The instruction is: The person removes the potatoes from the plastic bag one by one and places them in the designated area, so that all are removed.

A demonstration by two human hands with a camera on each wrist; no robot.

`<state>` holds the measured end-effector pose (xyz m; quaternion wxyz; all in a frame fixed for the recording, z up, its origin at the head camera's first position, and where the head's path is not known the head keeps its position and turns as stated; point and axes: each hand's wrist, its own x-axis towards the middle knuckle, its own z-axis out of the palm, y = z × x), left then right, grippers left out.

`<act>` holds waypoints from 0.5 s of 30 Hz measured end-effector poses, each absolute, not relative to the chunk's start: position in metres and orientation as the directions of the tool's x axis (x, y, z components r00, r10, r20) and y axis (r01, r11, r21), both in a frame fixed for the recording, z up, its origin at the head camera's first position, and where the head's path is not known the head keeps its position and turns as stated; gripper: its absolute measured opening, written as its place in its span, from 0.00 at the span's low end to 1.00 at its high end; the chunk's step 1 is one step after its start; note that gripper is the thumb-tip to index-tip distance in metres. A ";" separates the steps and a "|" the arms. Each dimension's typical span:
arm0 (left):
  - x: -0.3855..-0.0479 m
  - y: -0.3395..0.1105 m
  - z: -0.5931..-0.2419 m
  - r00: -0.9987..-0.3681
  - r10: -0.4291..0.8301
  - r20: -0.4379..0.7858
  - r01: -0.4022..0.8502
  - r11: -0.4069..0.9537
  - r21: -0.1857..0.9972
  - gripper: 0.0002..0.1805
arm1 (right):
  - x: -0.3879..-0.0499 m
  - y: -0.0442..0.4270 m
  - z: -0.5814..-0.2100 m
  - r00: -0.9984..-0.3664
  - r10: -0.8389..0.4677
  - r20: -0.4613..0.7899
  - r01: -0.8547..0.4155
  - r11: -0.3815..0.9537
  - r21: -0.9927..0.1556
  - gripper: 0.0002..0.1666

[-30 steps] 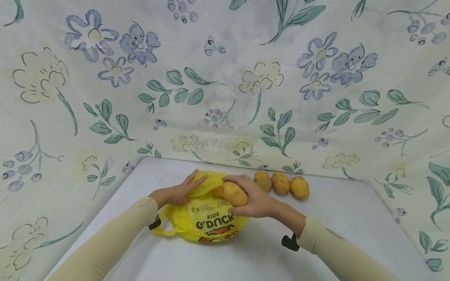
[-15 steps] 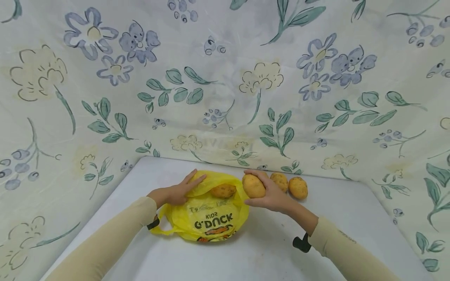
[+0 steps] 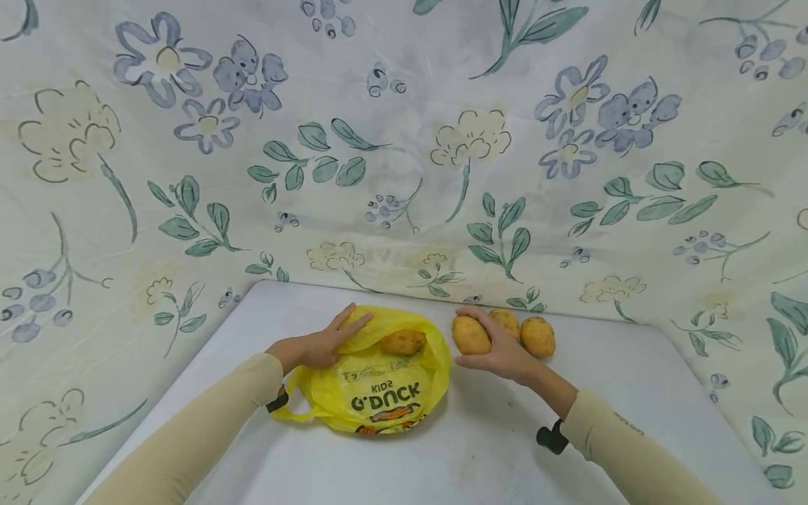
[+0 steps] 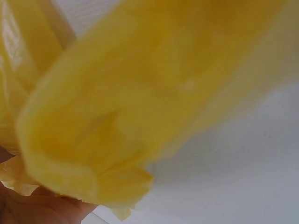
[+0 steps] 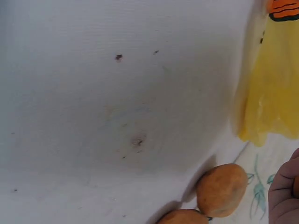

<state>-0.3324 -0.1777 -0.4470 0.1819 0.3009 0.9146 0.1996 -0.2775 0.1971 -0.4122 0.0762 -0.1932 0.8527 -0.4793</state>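
My left hand (image 3: pixel 320 346) grips the mouth of a yellow plastic bag (image 3: pixel 385 393) printed with black lettering. In the left wrist view, part of that hand (image 4: pixel 44 207) shows low at the left, against the crumpled plastic. A potato (image 3: pixel 402 342) lies inside the bag's opening. To the right of the bag, my right hand (image 3: pixel 501 354) holds another potato (image 3: pixel 471 335), thumb on the near side and fingers over the far side. Two more potatoes, one partly behind the hand (image 3: pixel 507 321) and one beyond it (image 3: pixel 538 337), sit on the table. Whatever lies directly behind the held potato is hidden.
The white table (image 3: pixel 492 449) has a few small dark specks, seen closer in the right wrist view. A flower-patterned sheet (image 3: pixel 404 175) hangs behind and at both sides. One bag handle loop (image 3: pixel 293 414) lies at the left.
My right hand has drawn the potato away from the bag mouth, rightward to the row of potatoes. The potato inside the bag has come into clearer view. My left hand stays put.
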 end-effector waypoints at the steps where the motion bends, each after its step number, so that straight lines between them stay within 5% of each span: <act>1: -0.333 -0.178 -0.448 -0.754 0.621 -0.215 0.476 0.741 0.473 0.55 | -0.279 0.198 -0.415 -0.914 -0.402 0.055 -0.259 0.475 -0.841 0.47; 15: -0.328 -0.175 -0.443 -0.755 0.617 -0.222 0.464 0.742 0.484 0.54 | -0.287 0.208 -0.445 -0.907 -0.421 -0.006 -0.254 0.559 -0.790 0.45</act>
